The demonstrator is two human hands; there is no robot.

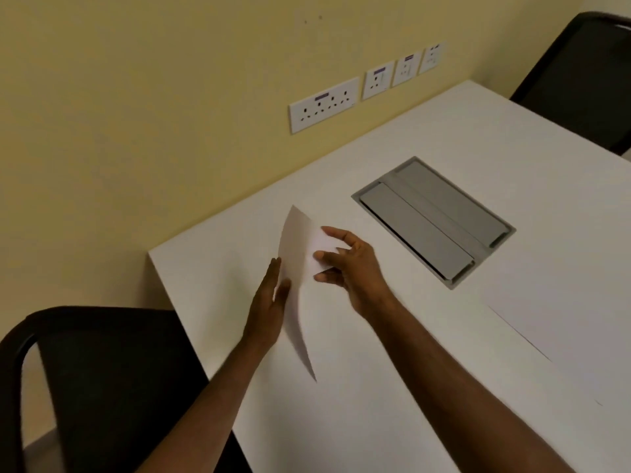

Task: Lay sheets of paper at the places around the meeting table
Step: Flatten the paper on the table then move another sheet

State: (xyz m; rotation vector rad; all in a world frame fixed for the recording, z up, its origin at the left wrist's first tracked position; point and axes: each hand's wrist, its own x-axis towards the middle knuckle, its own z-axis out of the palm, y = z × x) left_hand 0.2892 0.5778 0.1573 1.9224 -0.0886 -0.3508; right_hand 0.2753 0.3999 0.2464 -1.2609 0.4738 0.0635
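White table point(444, 370) against yellow wall, both hands' grip on a tilted paper sheet point(297, 254), left hand point(268, 308), right hand point(351, 268), near table's corner edge

A yellow wall point(153, 97) is carrying a row of white sockets point(323, 109). Black chairs are standing at the near-left point(112, 387) and far-right point(587, 73) corners of the white tabletop point(426, 387), whose grey cable hatch point(433, 220) is lying closed.

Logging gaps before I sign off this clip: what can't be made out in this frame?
Head view only:
- Sheet of paper: motion-blurred and seen nearly edge-on; any print unreadable.
- Left hand: its thumb is hidden behind the sheet, so the grip is unclear.
- Second sheet at right: cut off by the frame edge.
- Wall sockets: labels too small to read.
- Both chairs: cropped by the frame.
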